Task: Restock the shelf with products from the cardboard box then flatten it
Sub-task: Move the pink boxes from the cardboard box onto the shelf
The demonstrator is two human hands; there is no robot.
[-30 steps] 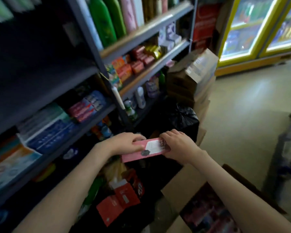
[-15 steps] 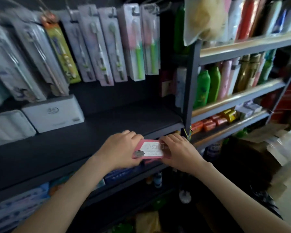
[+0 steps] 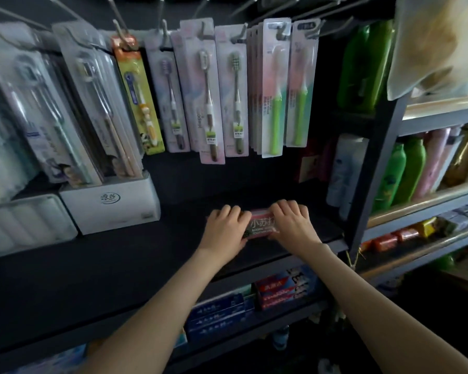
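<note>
Object: pink toothpaste box (image 3: 262, 227), printed face turned up and toward the camera.
Location: over the right part of the dark shelf board (image 3: 119, 261), set back from its front edge, below the hanging toothbrush packs (image 3: 206, 90) and well right of the white carton (image 3: 111, 205). Contact with the board cannot be told; the hands hide the underside.
Long axis: left to right, roughly parallel to the shelf's front edge.
Key relation: the box lies between the two hands, one end under each; neither hand is nearer, both touch it.
Left hand (image 3: 224, 229): fingers curled over the box's left end, grasping it; knuckles up, forearm reaching in from lower left.
Right hand (image 3: 292, 225): fingers curled over the right end and top edge, grasping it; forearm reaching in from lower right.
Step (judgement): setting the box down on the board.
Next move (judgement): both grips need to let go outward along the long axis, so the box stays square to the edge.
Cardboard box: not in view; flattening not yet done.
</note>
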